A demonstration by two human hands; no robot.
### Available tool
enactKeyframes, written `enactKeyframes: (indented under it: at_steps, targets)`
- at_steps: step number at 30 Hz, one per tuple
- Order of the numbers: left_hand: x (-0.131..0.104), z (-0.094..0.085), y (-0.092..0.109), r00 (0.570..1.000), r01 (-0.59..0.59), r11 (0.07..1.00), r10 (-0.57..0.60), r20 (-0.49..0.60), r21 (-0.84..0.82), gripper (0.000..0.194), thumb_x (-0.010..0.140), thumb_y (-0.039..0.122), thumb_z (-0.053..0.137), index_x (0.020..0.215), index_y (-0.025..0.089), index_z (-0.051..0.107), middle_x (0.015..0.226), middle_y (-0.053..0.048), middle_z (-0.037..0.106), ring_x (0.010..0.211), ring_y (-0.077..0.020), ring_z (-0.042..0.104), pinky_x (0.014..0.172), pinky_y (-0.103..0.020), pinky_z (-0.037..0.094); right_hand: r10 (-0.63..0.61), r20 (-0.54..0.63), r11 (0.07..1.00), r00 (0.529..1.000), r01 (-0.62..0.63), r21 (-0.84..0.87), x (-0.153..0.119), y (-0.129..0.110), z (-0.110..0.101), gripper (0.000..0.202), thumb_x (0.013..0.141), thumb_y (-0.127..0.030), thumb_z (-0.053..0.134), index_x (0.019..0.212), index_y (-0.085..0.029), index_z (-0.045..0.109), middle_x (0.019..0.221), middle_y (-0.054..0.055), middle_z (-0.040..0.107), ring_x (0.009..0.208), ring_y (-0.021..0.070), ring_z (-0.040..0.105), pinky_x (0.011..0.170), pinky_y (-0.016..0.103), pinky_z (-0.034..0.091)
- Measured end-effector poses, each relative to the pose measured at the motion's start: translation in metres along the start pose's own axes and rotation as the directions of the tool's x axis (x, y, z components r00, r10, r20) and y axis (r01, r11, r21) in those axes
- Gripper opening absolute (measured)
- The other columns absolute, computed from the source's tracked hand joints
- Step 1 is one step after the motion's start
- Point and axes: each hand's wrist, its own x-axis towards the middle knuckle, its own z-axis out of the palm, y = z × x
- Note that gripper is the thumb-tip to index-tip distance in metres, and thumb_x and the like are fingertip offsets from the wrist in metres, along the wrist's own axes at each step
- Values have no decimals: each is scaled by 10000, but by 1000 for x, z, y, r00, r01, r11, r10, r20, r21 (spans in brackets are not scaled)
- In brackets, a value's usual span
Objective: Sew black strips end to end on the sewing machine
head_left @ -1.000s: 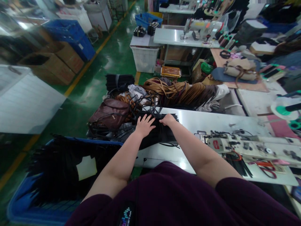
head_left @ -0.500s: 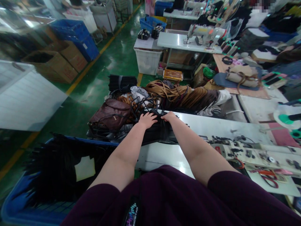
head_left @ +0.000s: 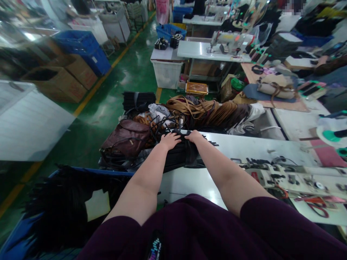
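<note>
A bundle of black straps (head_left: 175,157) lies across the white table, with a dark band around its right part. My left hand (head_left: 170,140) rests on top of the bundle with its fingers spread. Just to the right, my right hand (head_left: 193,136) is closed on the bundle's far edge, near the band. Beyond the hands are tangled black cords and a heap of brown straps (head_left: 200,108). A maroon leather bag (head_left: 126,137) sits left of the bundle.
At the lower left stands a blue crate (head_left: 13,238) filled with black strips (head_left: 54,206). A sewing machine (head_left: 287,178) and red-handled scissors (head_left: 318,207) are on the right. Another black bundle (head_left: 138,101) lies beyond the bag. A white bin (head_left: 32,121) is at the far left.
The view has shifted slightly, so most of the scene sits a little lower. Both hands remain at the black bundle in nearly the same pose.
</note>
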Motion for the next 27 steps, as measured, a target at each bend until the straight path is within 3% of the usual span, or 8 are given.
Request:
enactKeyframes:
  at_steps: [6,10,14,16,19,21,23,27]
  targets:
    - [-12,-3,7,998,1,1000,-2,-67,-25,416,1020,481,481,1411,399,598,1596,-20,460,1496,-356,327,1206,-643,228,-45,-125,992,991,30,-121,-33,-4,12,318,1004,-446,625,1137,-165,692,1179,89,721,1050,229,694,953,454,556]
    - [-37,10,16,988,1,999,-7,-151,-40,444,1011,482,519,1435,365,581,1599,-38,459,1519,-338,304,1239,-628,177,-99,-262,982,960,52,-180,-57,-2,28,275,1022,-360,535,1072,-147,701,1134,155,731,1016,254,715,877,381,540]
    - [-47,25,14,956,-91,964,14,-293,-250,452,962,418,623,1406,334,610,1575,-61,490,1530,-349,296,1258,-638,100,-159,-376,971,913,76,-225,-65,3,36,236,991,-316,502,1038,-168,680,1071,164,721,942,291,729,788,373,521]
    - [-41,22,1,959,-111,904,-12,-284,-413,369,909,355,694,1276,324,705,1496,-34,579,1480,-313,399,1268,-539,203,-199,-426,963,883,97,-250,-64,6,37,246,978,-302,506,1114,-156,650,1075,175,708,994,321,713,836,406,515]
    - [-15,-1,-41,947,-47,826,-141,-287,-562,212,924,243,628,1068,265,782,1251,-26,731,1224,-212,637,1118,-328,443,-306,-441,936,844,181,-302,-59,13,41,228,968,-271,498,1109,-185,654,1090,164,707,1051,339,692,913,445,498]
    - [8,-25,-82,905,48,806,-285,-316,-590,261,939,170,543,1047,212,777,1144,-53,760,1096,-193,689,1021,-292,496,-416,-458,896,786,269,-353,-53,23,47,232,976,-255,451,1079,-227,658,1040,132,724,979,323,711,891,451,505]
    - [35,-49,-129,834,149,768,-436,-337,-623,292,920,113,518,1078,166,759,1158,-89,752,1115,-210,682,1031,-308,485,-515,-471,852,717,366,-375,-46,35,54,246,992,-266,414,1064,-253,648,972,105,736,881,305,729,836,445,525]
    - [91,-92,-216,678,286,662,-651,-342,-693,250,918,141,581,1128,129,718,1165,-135,738,1152,-242,668,1047,-359,479,-613,-478,788,629,536,-304,-25,61,64,249,1013,-305,406,1040,-231,642,908,99,759,712,259,745,699,372,576]
